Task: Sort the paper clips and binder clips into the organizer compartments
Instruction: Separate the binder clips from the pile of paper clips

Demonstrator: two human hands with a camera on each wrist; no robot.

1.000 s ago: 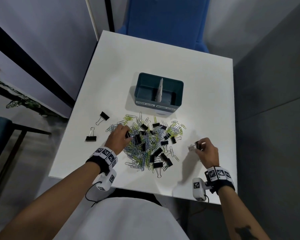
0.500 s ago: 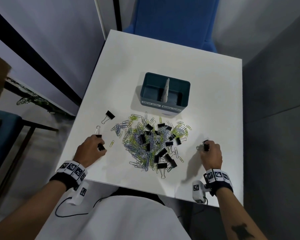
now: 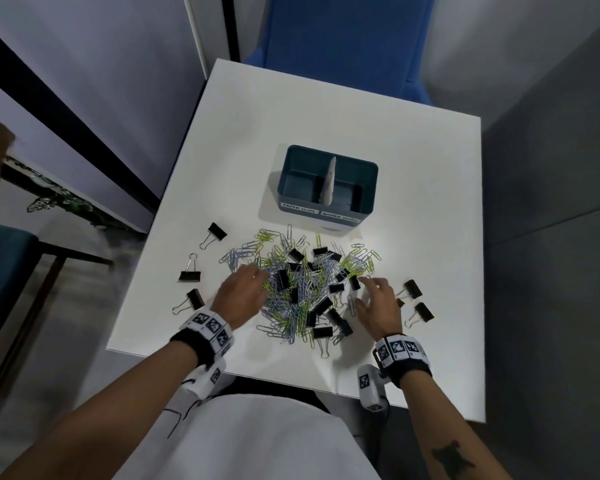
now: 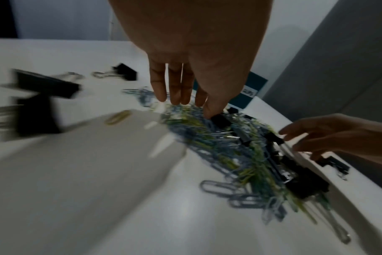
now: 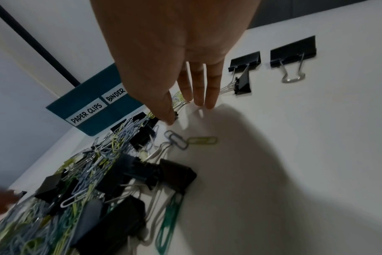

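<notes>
I am reaching both hands into the pile (image 3: pixel 302 289) of mixed clips lying on the table (image 3: pixel 343 109) just in front of the organizer (image 3: pixel 327 181), whose two compartments look empty. My left hand (image 3: pixel 243 292) is hanging over the pile's left edge with fingers straight, thumb tip touching a black binder clip (image 4: pixel 220 119) but gripping nothing; my right hand (image 3: pixel 378 303) is spread loose at the pile's right edge, holding nothing. I judge the risk to be tangling: lifting one binder clip out of this heap could be dragging linked paper clips along, so they would be landing in the wrong compartment or scattering toward the table edge. The head view is showing me the set-aside binder clips on both sides and the divider; the right wrist view alone is giving me readable labels, "PAPER CLIPS" on the left half; the left wrist view, though blurred, is showing the thumb's contact.
</notes>
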